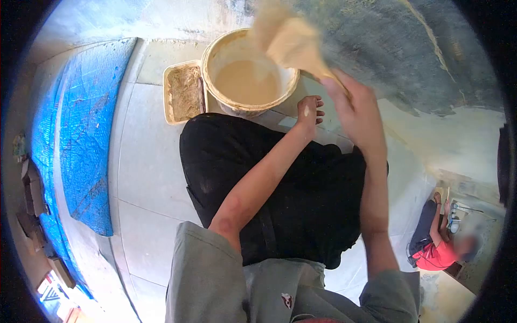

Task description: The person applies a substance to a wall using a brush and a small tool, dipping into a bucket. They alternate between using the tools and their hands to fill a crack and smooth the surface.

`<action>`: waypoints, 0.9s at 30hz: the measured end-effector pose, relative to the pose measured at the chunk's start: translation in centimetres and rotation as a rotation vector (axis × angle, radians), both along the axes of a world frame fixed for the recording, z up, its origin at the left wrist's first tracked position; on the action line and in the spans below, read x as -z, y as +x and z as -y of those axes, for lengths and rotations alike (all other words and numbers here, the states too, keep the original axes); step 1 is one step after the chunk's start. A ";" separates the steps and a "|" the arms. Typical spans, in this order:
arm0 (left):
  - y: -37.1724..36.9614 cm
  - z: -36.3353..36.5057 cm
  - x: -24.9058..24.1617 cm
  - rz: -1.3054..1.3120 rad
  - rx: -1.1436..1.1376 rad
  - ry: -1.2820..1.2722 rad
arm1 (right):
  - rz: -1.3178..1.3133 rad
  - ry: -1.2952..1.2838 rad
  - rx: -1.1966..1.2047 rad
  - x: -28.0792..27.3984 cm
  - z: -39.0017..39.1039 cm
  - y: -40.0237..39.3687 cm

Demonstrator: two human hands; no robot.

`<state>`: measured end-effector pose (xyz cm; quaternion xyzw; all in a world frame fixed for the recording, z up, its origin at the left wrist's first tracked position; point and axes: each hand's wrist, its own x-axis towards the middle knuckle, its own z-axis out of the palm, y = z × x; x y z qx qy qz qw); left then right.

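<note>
My right hand (356, 110) is raised, with its fingers wrapped round the handle of a brush (296, 46). The brush's broad head is coated in tan paste and blurred by motion over the far right rim of a round bucket (212, 92). Thin tan liquid (245, 81) fills the lower part of the bucket. My left hand (310, 114) is near my knee, to the right of the bucket, holding nothing and with its fingers apart; a pale smear marks its back. Left of the bucket stands a rectangular tub (168, 105) of thick brown paste (184, 91), with a dark stick (202, 94) along its right edge.
A wall with dark grey patches (398, 59) rises in front of me. Blue sheeting (89, 129) lies at left on the pale tiled floor (148, 167). Far right, a person in a red top (435, 257) sits near the wall, beside some small items.
</note>
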<state>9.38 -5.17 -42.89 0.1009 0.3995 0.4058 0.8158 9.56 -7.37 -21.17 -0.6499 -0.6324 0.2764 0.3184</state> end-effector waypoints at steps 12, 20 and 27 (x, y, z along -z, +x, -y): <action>0.6 -0.2 -0.4 0.400 -0.167 0.063 | 1.151 -0.102 -0.619 5.0 -9.3 -8.0; -0.3 0.0 -0.8 0.114 -0.075 0.126 | 1.121 -0.259 -0.594 5.7 -11.2 -6.8; -1.4 -0.1 -2.5 0.007 -0.083 0.084 | 0.840 -0.038 -0.469 3.5 -9.0 -2.2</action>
